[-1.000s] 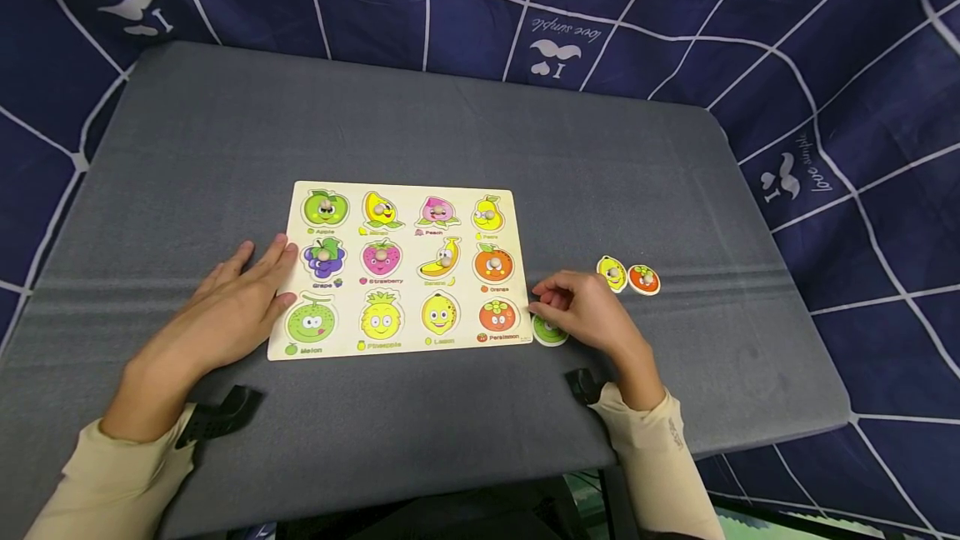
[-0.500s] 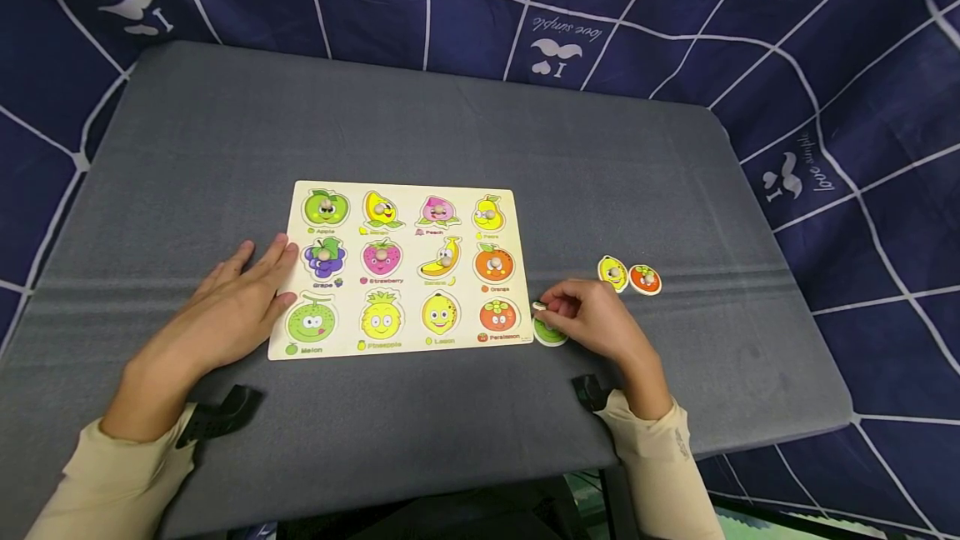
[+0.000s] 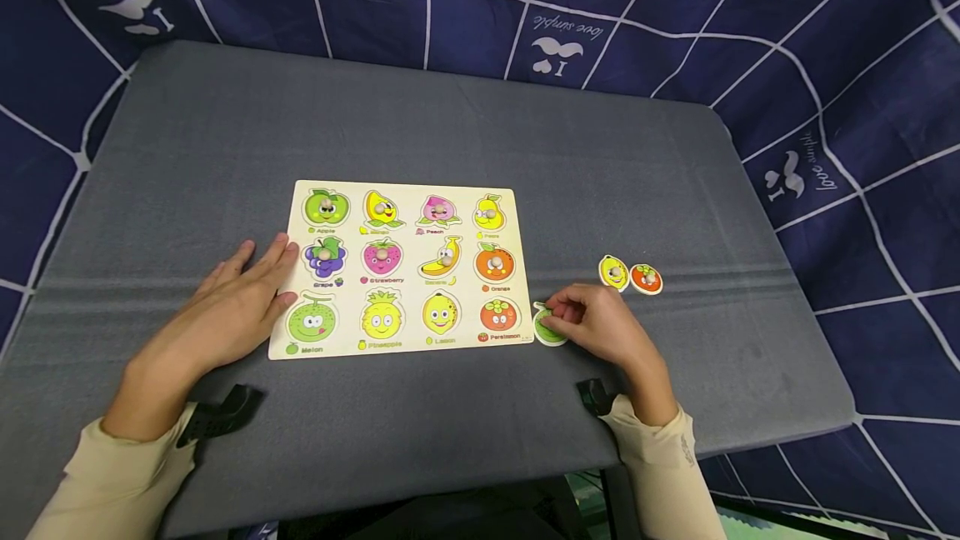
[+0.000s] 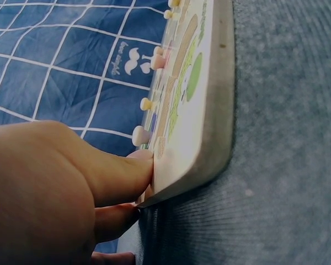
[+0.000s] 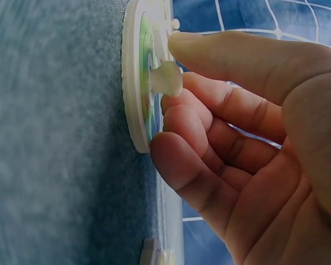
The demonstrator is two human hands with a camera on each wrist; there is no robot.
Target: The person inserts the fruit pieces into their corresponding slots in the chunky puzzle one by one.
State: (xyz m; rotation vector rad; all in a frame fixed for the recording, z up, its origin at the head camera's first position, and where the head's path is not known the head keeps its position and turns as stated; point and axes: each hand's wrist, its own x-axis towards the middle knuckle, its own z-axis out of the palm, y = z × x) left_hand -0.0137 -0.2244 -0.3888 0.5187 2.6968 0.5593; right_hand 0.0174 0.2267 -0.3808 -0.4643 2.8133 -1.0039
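Observation:
The cream fruit puzzle board lies flat on the grey table. Knobbed pieces sit in its upper two rows, while the bottom row shows pictures without knobs. My left hand rests at the board's left edge, fingers extended; in the left wrist view the thumb touches the board's rim. A green melon puzzle piece lies against the board's lower right corner, partly covered by my right hand. In the right wrist view its thumb and loosely bent fingers surround the piece's knob, with a gap visible under the thumb.
A lemon piece and a persimmon piece lie side by side to the right, beyond my right hand. The grey table has a blue checked cloth hanging around its back and sides.
My right hand has shifted slightly right and toward me, uncovering more of the melon piece and its stem. The left hand and the board have stayed put.

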